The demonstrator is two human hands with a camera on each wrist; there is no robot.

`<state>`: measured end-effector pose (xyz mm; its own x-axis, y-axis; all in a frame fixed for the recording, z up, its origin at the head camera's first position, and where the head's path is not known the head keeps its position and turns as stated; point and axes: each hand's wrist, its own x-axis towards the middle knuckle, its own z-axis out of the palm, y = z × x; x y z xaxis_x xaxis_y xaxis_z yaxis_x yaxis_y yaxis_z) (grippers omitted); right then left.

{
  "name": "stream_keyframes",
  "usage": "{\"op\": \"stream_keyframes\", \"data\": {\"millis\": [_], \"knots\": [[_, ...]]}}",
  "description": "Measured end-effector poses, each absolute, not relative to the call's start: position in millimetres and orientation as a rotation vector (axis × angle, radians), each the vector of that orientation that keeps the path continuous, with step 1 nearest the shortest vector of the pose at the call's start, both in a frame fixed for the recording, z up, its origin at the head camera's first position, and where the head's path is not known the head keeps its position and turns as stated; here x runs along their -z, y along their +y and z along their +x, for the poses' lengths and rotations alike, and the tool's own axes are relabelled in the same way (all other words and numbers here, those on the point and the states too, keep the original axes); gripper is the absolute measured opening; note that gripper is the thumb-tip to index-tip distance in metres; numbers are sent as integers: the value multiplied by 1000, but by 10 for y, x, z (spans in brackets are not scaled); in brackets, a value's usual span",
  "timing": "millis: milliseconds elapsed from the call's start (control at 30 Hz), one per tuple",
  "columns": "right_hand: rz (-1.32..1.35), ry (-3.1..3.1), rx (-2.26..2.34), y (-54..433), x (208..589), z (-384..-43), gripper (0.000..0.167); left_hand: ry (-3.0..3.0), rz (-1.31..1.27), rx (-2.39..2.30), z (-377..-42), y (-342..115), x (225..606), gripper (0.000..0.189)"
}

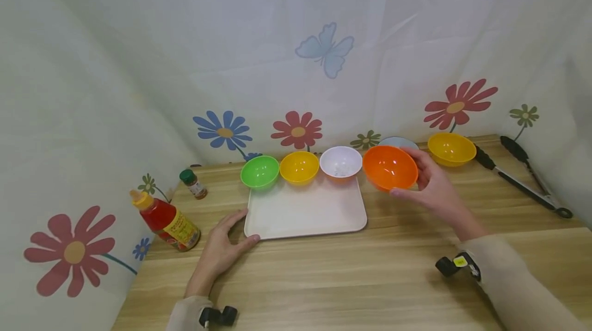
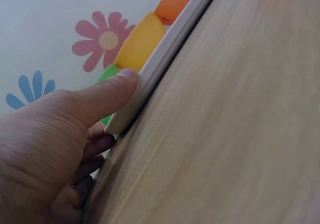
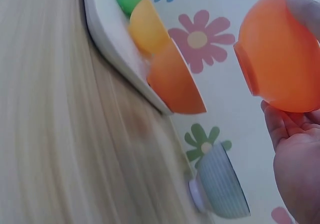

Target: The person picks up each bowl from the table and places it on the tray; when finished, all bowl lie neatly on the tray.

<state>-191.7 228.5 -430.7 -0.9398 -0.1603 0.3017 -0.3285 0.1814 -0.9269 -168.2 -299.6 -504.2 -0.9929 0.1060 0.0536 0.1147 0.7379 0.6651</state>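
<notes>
My right hand (image 1: 432,187) grips an orange bowl (image 1: 388,167) by its right side, thumb at the near side and fingers behind. In the right wrist view the orange bowl (image 3: 280,54) hangs above the table, its foot uncovered. My left hand (image 1: 222,249) rests at the near left corner of a white tray (image 1: 305,213), its thumb along the rim and the other fingers beside the edge. Along the tray's far side stand a green bowl (image 1: 260,172), a yellow bowl (image 1: 299,168) and a bowl (image 1: 341,162) white inside and orange outside.
A pale blue-grey bowl (image 3: 222,184) stands behind the held bowl. Farther right are another yellow bowl (image 1: 451,149) and black-handled tongs (image 1: 527,182). On the left stand a red sauce bottle (image 1: 168,223) and a small green-capped jar (image 1: 193,184). A flowered curtain (image 1: 259,63) backs the table.
</notes>
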Motion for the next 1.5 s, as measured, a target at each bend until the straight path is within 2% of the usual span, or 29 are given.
{"op": "stream_keyframes", "data": {"millis": [233, 767, 1500], "knots": [[612, -2240, -1895, 2080, 4275, -1995, 90, -2896, -209, 1125, -1681, -2968, 5036, 86], [737, -2202, -1952, 1765, 4219, -2066, 96, -2884, -221, 1126, -1678, -3013, 5063, 86], [770, -2306, -1972, 1101, 4145, -2131, 94, -2894, -208, 1121, -1672, -3007, 5051, 88]]}}
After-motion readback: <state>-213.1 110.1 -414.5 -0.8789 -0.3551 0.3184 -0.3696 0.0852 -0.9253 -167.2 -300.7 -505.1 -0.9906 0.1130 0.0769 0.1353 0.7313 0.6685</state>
